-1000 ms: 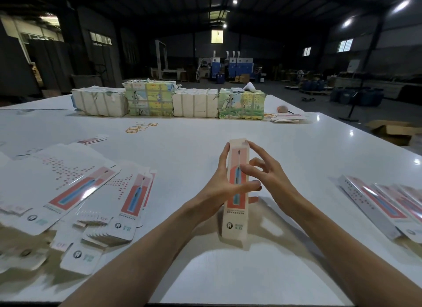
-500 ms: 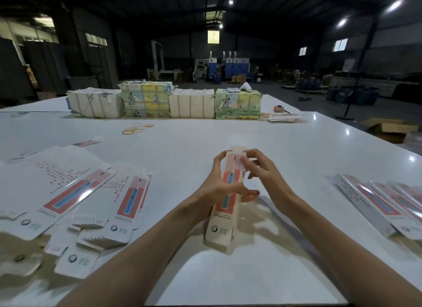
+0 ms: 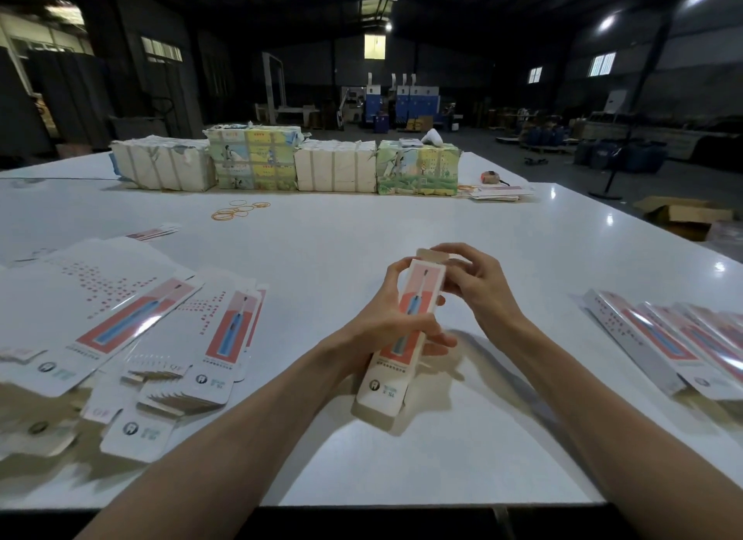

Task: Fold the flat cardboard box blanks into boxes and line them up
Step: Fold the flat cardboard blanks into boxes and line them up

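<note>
Head view, left hand (image 3: 386,318) still gripping box (image 3: 424,290) middle, right hand (image 3: 482,290) now curled onto top flap (image 3: 432,254).

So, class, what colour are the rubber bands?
The rubber bands look yellow-orange; the head view shows them.

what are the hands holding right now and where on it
One long white and red cardboard box: the left hand grips it round the middle, and the right hand's fingers curl on the flap at its far end.
</note>
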Tool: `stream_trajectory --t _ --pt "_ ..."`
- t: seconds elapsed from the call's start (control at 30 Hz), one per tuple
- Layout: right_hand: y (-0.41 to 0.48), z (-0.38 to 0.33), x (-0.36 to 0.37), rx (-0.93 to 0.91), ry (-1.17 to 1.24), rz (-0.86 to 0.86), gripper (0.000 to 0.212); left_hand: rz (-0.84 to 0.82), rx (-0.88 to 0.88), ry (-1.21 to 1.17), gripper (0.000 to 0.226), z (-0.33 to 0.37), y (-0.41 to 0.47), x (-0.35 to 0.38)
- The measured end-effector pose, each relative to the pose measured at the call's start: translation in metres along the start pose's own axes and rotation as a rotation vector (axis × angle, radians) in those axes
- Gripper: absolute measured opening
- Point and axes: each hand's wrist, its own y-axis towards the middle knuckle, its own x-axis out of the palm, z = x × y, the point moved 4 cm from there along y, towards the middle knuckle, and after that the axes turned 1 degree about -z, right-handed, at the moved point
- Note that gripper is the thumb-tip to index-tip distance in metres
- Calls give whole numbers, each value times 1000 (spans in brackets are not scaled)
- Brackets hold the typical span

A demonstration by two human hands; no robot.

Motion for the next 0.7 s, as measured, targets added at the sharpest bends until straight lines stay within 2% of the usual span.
stream_trajectory --t 0.13,0.27,0.37,0.5,0.7 --pt "1 -5 0 -23 11 -9 27 34 12 35 96 3 1 1" --pt "3 -5 -1 97 219 -57 24 31 35 50 97 2 1 0" --pt "3 -4 -3 174 274 -17 27 5 36 53 94 1 1 1" --pt "3 0 -7 278 408 -30 7 -62 41 41 98 2 -1 1" --pt "3 4 -10 382 464 2 13 -40 76 135 109 2 -4 3"
